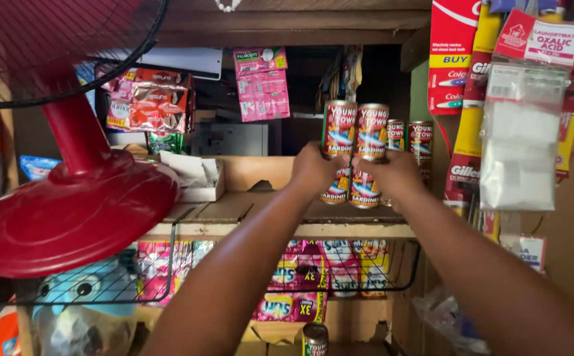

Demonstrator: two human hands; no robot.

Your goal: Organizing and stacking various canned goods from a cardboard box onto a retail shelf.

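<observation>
On the shelf, at about 1 o'clock from the frame's middle: stacked tins (356, 155), red-labelled, two high.
Left hand (313, 168): fingers wrapped round the left column of tins, closed on it.
Right hand (397, 175): curled round the right column, gripping it.
Step in hand: likely setting or squaring the stack on the wooden shelf (234, 214).
Next move calls for: steady, level hands so the upper tins stay seated.
Neighbours: two more tins (411, 142) at 3 o'clock of the stack; red fan (76, 198) at 9 o'clock.
</observation>
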